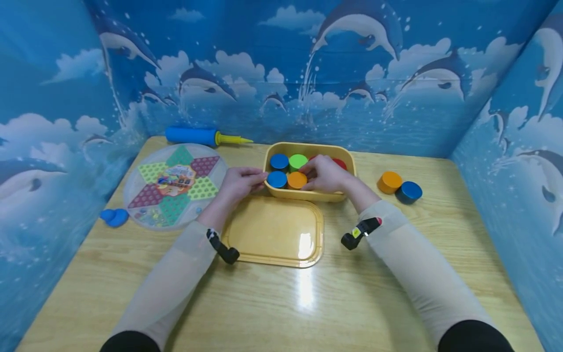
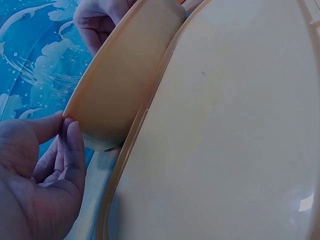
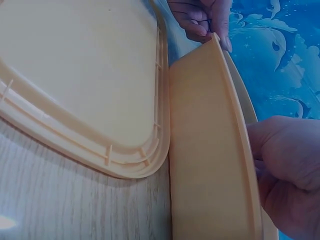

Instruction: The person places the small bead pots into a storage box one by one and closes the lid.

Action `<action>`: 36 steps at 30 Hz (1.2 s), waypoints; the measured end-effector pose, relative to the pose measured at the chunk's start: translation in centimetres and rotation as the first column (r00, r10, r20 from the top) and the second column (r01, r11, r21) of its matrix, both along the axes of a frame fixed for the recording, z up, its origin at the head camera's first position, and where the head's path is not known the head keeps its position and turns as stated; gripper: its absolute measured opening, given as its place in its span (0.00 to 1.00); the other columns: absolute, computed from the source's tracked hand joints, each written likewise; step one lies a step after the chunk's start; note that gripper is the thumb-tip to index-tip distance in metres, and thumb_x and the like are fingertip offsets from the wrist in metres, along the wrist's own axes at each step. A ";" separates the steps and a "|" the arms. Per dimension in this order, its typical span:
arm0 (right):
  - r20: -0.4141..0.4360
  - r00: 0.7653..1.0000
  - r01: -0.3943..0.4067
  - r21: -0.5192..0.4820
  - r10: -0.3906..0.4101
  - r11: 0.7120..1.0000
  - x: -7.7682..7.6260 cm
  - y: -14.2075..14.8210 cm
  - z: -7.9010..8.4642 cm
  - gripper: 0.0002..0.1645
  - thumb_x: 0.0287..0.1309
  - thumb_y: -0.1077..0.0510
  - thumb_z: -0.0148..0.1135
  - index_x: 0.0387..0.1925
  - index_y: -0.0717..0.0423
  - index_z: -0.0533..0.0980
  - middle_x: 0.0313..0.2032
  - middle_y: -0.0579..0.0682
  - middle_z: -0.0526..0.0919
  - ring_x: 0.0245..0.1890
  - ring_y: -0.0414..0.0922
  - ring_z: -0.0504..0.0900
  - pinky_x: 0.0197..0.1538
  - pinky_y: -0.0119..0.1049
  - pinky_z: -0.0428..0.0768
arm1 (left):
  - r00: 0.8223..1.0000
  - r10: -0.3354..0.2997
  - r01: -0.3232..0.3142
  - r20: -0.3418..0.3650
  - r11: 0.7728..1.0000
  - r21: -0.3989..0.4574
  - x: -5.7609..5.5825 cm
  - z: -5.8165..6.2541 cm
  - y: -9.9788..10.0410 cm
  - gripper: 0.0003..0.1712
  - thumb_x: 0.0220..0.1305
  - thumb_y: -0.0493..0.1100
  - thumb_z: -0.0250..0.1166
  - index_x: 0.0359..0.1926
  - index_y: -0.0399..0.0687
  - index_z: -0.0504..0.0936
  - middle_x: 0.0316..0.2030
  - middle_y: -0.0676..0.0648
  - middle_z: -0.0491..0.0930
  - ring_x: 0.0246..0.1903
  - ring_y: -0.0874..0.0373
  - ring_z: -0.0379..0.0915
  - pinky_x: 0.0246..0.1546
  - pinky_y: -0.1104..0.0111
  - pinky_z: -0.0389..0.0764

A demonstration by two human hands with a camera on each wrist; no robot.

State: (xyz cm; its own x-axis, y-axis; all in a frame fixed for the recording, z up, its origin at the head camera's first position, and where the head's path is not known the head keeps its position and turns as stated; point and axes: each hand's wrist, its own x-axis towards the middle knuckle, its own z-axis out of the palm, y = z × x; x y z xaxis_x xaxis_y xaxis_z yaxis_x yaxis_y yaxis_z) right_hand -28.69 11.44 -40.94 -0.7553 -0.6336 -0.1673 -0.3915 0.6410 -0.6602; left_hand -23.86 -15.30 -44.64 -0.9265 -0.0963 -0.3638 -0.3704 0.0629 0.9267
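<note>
A yellow plastic box (image 1: 303,196) sits near the back of the table with several round coloured pieces in it. On its left side are two blue pieces (image 1: 277,179), a green piece (image 1: 298,162) and an orange piece (image 1: 297,181). My left hand (image 1: 241,182) pinches the box's left rim between thumb and fingers, plain in the left wrist view. Reaching in from the right, my right hand (image 1: 327,174) has its fingertips at the orange piece's right edge. Red pieces (image 1: 339,163) show partly behind it. The box wall hides its fingertips in the right wrist view; I cannot tell what they hold.
A yellow lid (image 1: 274,230) lies directly in front of the box. Right of the box stand another orange piece (image 1: 389,182) and a dark blue one (image 1: 409,192). To the left are a round star-patterned game board (image 1: 176,186), a blue pump (image 1: 191,136) and a small blue object (image 1: 115,217).
</note>
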 end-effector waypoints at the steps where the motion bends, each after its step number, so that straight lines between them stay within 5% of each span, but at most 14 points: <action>1: 0.005 1.000 0.001 -0.002 -0.001 1.000 0.1 0.1 0.1 0.31 0.62 0.64 0.77 0.65 0.70 0.78 0.57 0.60 0.85 0.53 0.52 0.87 0.59 0.45 0.86 | 1.000 -0.001 0.001 -0.001 1.000 0.000 0.0 0.0 0.0 0.18 0.71 0.42 0.73 0.57 0.39 0.86 0.52 0.40 0.83 0.44 0.52 0.86 0.46 0.67 0.89; 14: 0.035 0.998 0.060 -0.114 -0.056 0.992 1.8 3.1 2.4 0.31 0.65 0.63 0.75 0.66 0.71 0.76 0.59 0.65 0.83 0.57 0.58 0.84 0.59 0.47 0.85 | 1.000 0.004 -0.004 -0.006 1.000 -0.001 0.1 -0.1 0.0 0.20 0.71 0.42 0.73 0.59 0.39 0.85 0.53 0.40 0.83 0.46 0.52 0.86 0.46 0.67 0.89; 27: -0.028 0.989 0.140 -0.137 -0.145 0.981 6.2 9.1 5.7 0.32 0.66 0.58 0.76 0.66 0.66 0.77 0.62 0.63 0.81 0.61 0.59 0.82 0.61 0.50 0.84 | 1.000 0.004 -0.004 0.012 1.000 -0.011 0.2 0.2 -0.1 0.21 0.71 0.43 0.73 0.60 0.39 0.84 0.53 0.40 0.83 0.46 0.52 0.85 0.47 0.68 0.88; 36: -0.127 0.952 0.268 -0.098 -0.279 0.958 8.2 15.0 5.9 0.31 0.65 0.56 0.76 0.64 0.66 0.78 0.59 0.66 0.82 0.59 0.62 0.83 0.60 0.54 0.84 | 1.000 0.002 -0.001 -0.009 1.000 0.014 0.2 0.4 0.3 0.19 0.72 0.42 0.72 0.59 0.37 0.84 0.53 0.39 0.83 0.43 0.54 0.85 0.46 0.67 0.88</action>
State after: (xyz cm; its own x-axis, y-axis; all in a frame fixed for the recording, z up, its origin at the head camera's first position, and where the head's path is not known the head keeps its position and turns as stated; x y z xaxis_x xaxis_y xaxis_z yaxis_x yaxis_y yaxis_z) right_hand -20.49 26.40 -35.04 -0.9137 -0.4062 -0.0069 -0.2992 0.6844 -0.6649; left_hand -23.64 -15.03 -44.28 -0.9296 -0.0925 -0.3568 -0.3622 0.0490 0.9308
